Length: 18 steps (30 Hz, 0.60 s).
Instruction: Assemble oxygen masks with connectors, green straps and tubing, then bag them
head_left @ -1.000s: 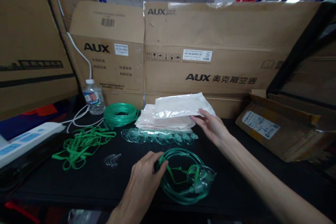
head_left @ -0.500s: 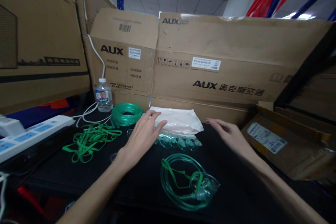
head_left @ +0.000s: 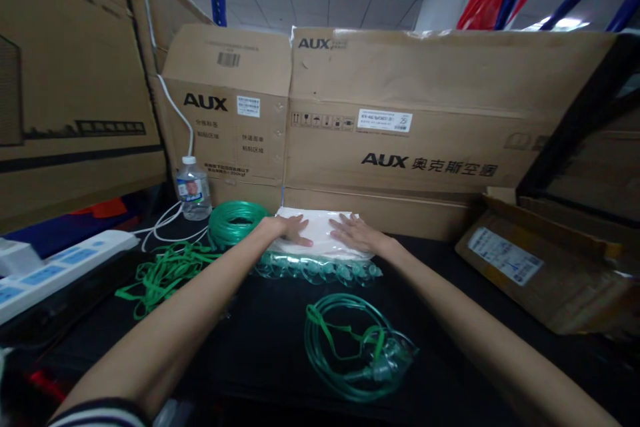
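My left hand and my right hand both lie flat, fingers spread, on top of a stack of white plastic pouches at the back of the black table. A row of clear green masks lies right in front of the stack. Nearer to me sits a green oxygen mask with coiled tubing, untouched.
A coil of green tubing and a heap of green straps lie to the left. A water bottle and a white power strip stand further left. AUX cardboard boxes wall the back; a flat carton lies at right.
My left hand left the coiled mask and went up onto the pouch stack. My right hand let the lifted pouch down and now presses flat on the stack too.
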Tool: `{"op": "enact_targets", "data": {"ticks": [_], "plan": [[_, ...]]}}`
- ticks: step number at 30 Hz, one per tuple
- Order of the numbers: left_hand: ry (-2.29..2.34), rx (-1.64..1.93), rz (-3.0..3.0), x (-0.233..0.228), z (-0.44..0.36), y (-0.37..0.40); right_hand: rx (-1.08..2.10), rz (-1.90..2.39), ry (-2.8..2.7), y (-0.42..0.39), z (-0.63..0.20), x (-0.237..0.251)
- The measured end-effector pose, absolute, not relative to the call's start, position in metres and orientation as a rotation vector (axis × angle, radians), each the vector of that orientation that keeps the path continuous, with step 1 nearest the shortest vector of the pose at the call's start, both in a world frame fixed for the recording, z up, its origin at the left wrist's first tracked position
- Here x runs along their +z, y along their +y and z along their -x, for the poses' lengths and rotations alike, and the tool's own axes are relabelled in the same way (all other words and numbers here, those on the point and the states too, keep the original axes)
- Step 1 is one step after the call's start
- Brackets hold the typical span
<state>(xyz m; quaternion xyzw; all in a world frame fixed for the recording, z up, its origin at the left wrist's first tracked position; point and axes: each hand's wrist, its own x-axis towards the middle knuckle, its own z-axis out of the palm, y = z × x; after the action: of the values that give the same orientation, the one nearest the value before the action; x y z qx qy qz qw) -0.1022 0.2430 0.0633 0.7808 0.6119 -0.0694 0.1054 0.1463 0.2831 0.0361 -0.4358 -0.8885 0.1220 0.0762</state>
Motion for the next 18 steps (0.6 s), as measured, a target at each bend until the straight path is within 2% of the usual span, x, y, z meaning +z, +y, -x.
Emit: {"op": "enact_targets", "data": {"ticks": [5, 10, 13, 18], "plan": [[1.776, -0.273, -2.236, 0.057, 0.12, 0.251, 0.4, 1.322, -2.77, 0.288, -0.16, 0.02], [1.804, -0.13, -2.265, 0.068, 0.115, 0.243, 0.384, 1.301, -2.764, 0.286, -0.165, 0.024], [1.849, 0.104, -2.334, 0.09, 0.11, 0.232, 0.376, 1.284, -2.687, 0.283, -0.168, 0.037], [1.949, 0.733, -2.404, 0.129, 0.111, 0.18, 0.31, 1.211, -2.401, 0.259, -0.189, 0.069]]}}
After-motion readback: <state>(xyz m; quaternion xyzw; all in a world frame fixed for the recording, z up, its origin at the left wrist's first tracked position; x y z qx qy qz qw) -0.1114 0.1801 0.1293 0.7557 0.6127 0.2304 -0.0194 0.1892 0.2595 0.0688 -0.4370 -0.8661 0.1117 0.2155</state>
